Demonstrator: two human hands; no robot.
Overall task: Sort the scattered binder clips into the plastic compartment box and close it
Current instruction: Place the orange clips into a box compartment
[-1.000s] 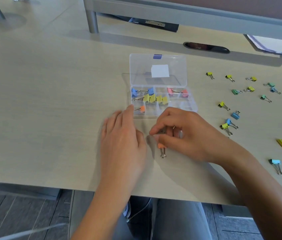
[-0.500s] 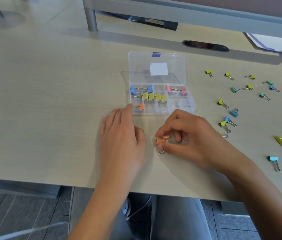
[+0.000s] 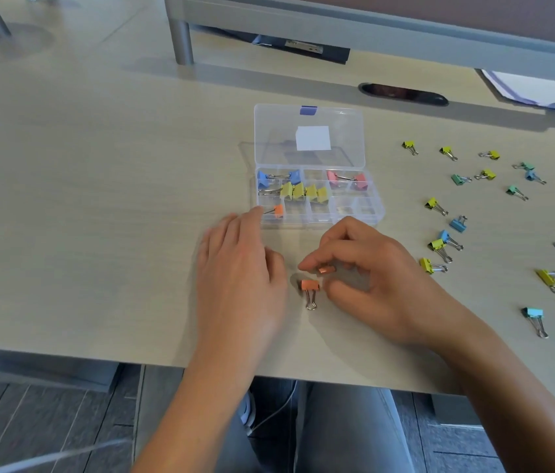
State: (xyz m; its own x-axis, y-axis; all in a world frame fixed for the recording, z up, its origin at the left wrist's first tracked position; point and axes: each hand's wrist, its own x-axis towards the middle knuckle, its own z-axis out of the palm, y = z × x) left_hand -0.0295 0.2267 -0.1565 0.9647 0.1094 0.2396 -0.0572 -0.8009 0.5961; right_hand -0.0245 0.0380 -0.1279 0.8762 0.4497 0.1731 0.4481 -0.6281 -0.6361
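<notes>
The right hand has its grip narrowed on a small orange clip, pinched at the fingertips just above the table. A second orange clip lies on the table right below it. The left hand rests flat, fingers relaxed, its fingertips at the front left corner of the compartment box. The box stands open with blue, yellow, pink and one orange clip inside. Many scattered clips wait to the right, so I'd say well under half is sorted, and the lid is yet to close.

forearms: bare, sleeveless | legs: grey trousers
</notes>
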